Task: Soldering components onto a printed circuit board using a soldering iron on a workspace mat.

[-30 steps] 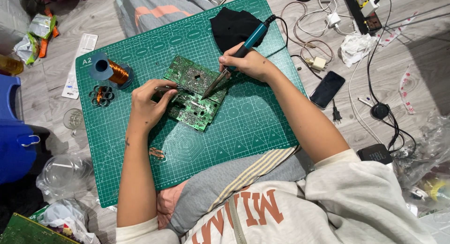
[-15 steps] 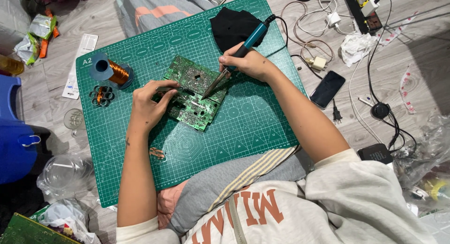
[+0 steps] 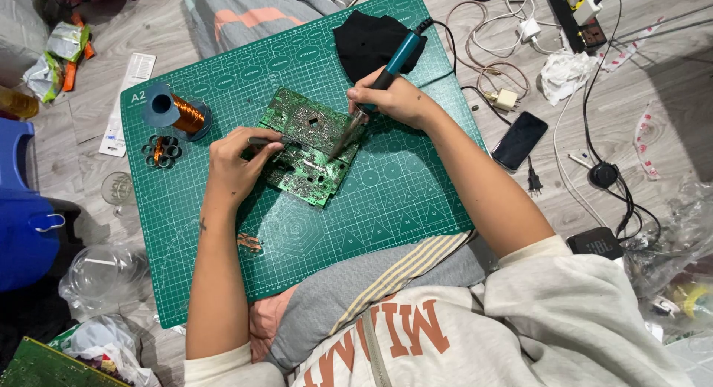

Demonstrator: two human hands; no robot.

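Observation:
A green circuit board [image 3: 297,123] lies solder-side up in the middle of a green cutting mat [image 3: 401,186]. My right hand [image 3: 394,99] grips a soldering iron [image 3: 397,56] with a teal handle, its tip resting on the board's right part. My left hand [image 3: 232,168] holds a pair of thin metal tweezers [image 3: 273,141] whose end touches the board's left edge. Both forearms rest over the mat.
A spool of copper wire [image 3: 177,112] and a small copper coil [image 3: 160,149] sit at the mat's left. A black cloth [image 3: 368,38] lies at its top. A phone [image 3: 519,140], plugs, cables and a power strip [image 3: 575,12] are on the floor to the right. A blue stool [image 3: 22,223] stands left.

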